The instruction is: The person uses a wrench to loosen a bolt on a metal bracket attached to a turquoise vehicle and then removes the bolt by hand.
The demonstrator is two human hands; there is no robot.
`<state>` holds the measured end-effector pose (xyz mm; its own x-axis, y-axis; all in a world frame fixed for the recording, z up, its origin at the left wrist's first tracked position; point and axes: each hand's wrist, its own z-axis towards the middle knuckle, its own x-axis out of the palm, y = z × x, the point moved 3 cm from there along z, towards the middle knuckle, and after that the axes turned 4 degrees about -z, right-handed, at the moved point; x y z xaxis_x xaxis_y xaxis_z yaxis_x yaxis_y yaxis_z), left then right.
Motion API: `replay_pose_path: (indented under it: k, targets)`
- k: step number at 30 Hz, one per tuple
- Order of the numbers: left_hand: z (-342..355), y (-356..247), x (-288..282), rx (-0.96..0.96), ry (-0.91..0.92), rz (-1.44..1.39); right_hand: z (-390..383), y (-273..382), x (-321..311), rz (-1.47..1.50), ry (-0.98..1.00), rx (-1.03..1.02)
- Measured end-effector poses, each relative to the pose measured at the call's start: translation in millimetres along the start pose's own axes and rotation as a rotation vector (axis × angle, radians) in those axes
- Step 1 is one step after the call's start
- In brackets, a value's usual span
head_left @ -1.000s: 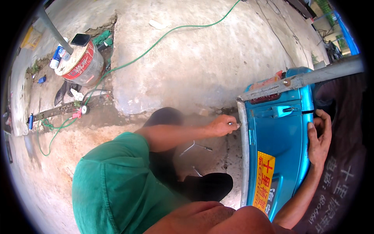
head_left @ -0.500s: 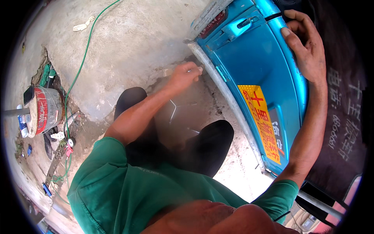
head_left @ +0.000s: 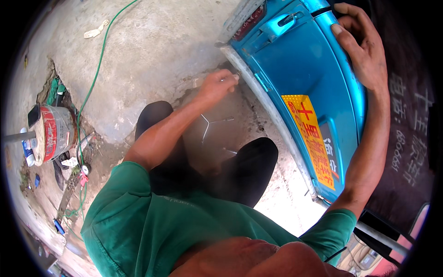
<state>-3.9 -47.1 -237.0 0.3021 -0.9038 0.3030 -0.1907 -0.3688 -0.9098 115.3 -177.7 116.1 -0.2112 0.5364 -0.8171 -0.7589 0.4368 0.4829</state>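
My left hand (head_left: 218,87) is closed in a pinch beside the grey metal rim (head_left: 258,90) of a blue vehicle panel (head_left: 288,62). Whatever its fingers hold is too small and blurred to name. At the upper right my right hand (head_left: 364,51) grips the panel's outer edge, thumb on the near face and fingers curled over. The panel carries a latch handle (head_left: 282,25) and a yellow sticker (head_left: 308,138). Between my knees a Y-shaped socket wrench (head_left: 207,123) lies on the ground, with a small metal piece (head_left: 229,151) near it.
A green hose (head_left: 99,62) runs over the concrete at the left. Next to it stand a bucket (head_left: 57,131) with a red label and a spray can (head_left: 28,152). A pale rag (head_left: 95,31) lies farther off. A dark sheet with writing (head_left: 406,134) is at the right.
The view has shifted slightly, and more of the Y-shaped wrench shows between my knees. My left hand remains by the rim and has moved only a little. My right hand keeps its grip.
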Motion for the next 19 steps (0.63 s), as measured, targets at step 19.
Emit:
replay_pose_path:
  k: [19]
  targets:
    - [6.2, 5.9, 8.1, -0.008, 0.028, 0.004, 6.4, -10.9, -17.9, -0.073, 0.133, 0.049]
